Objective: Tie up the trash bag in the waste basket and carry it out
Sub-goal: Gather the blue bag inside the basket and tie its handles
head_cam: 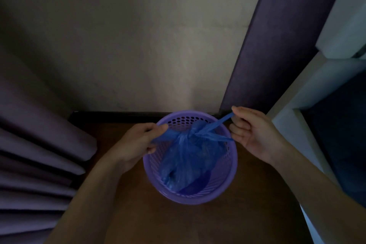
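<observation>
Two hands, the left hand (138, 144) and right hand (255, 134), pinched opposite tails of a blue trash bag (184, 160), its knot between the fingertips, inside the purple basket (229, 180). Too hard a pull might tear the thin plastic.

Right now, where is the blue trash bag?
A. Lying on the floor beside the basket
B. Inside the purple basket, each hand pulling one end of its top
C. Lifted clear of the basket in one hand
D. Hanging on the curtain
B: the trash bag sits inside the basket, with the left hand and right hand each pulling a bag end away from the knot.
</observation>
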A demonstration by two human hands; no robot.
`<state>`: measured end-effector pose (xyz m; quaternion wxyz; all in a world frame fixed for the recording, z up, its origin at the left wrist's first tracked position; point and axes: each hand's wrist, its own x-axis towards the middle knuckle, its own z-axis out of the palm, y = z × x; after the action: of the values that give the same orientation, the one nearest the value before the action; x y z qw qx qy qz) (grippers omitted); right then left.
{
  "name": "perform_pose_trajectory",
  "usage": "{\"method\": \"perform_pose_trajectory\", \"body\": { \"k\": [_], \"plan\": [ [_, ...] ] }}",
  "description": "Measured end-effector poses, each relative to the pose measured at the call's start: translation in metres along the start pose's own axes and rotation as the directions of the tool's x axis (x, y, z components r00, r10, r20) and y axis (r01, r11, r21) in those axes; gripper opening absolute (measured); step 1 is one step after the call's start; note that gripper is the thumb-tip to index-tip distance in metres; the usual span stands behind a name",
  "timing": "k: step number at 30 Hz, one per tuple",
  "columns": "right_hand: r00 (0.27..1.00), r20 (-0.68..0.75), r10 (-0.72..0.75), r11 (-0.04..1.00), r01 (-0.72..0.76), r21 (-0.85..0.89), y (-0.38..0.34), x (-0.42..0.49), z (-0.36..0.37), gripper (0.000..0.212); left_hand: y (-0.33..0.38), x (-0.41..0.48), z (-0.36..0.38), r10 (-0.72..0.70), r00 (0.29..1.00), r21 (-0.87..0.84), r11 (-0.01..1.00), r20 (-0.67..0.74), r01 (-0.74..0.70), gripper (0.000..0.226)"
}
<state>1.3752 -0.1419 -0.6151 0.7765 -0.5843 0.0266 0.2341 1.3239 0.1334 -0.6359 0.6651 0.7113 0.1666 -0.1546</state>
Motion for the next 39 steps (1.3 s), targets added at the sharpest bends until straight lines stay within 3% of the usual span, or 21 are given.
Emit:
{"method": "perform_pose_trajectory", "body": {
  "k": [2, 5, 12, 17, 20, 22, 25, 28, 33, 36, 39],
  "plan": [
    [0.999, -0.036, 0.003, 1.0, -0.002, 0.015, 0.0, -0.001, 0.0, 0.033, 0.002, 0.001, 0.005, -0.044, 0.999, -0.216, 0.975, -0.01, 0.041, 0.02],
    [0.998, -0.059, -0.003, 1.0, 0.005, 0.026, -0.001, -0.002, 0.003, 0.031, 0.004, 0.003, 0.011, -0.091, 0.995, -0.382, 0.921, -0.038, 0.07, 0.015],
    [0.999, -0.05, -0.021, 1.0, 0.022, 0.013, -0.003, -0.002, 0.006, 0.034, -0.003, 0.005, 0.009, -0.102, 0.995, -0.237, 0.966, -0.001, 0.099, 0.005],
    [0.999, -0.033, -0.026, 0.999, 0.027, 0.021, -0.001, 0.0, 0.007, 0.036, -0.002, 0.013, 0.014, -0.057, 0.994, -0.39, 0.921, -0.096, 0.015, 0.013],
    [0.998, -0.058, -0.015, 0.995, 0.021, 0.097, 0.004, 0.004, 0.009, 0.039, 0.001, 0.015, 0.025, -0.076, 0.986, -0.576, 0.817, -0.146, -0.022, 0.018],
    [0.995, -0.095, -0.003, 0.988, 0.017, 0.152, 0.007, 0.007, 0.011, 0.04, 0.005, 0.015, 0.033, -0.168, 0.979, -0.733, 0.679, -0.114, 0.032, 0.022],
    [0.985, -0.174, -0.015, 0.996, 0.029, 0.078, 0.011, 0.01, 0.004, 0.043, 0.009, 0.017, 0.023, -0.266, 0.963, -0.862, 0.497, -0.038, 0.103, 0.032],
    [0.955, -0.295, 0.022, 0.999, -0.014, 0.029, 0.011, 0.008, -0.017, 0.043, 0.01, 0.021, 0.002, -0.31, 0.946, -0.913, 0.406, -0.099, 0.038, 0.015],
    [0.918, -0.396, 0.033, 0.999, -0.02, 0.038, 0.009, 0.008, -0.032, 0.043, 0.001, 0.026, -0.007, -0.336, 0.93, -0.914, 0.405, -0.147, 0.002, 0.031],
    [0.921, -0.388, 0.024, 0.996, 0.011, 0.087, 0.006, 0.008, -0.031, 0.042, -0.004, 0.03, -0.011, -0.251, 0.958, -0.915, 0.403, -0.141, -0.029, 0.045],
    [0.936, -0.352, 0.023, 0.979, 0.05, 0.198, 0.002, 0.009, -0.029, 0.043, 0.001, 0.025, -0.006, -0.149, 0.983, -0.848, 0.53, -0.111, -0.016, 0.04]
  ]
}}
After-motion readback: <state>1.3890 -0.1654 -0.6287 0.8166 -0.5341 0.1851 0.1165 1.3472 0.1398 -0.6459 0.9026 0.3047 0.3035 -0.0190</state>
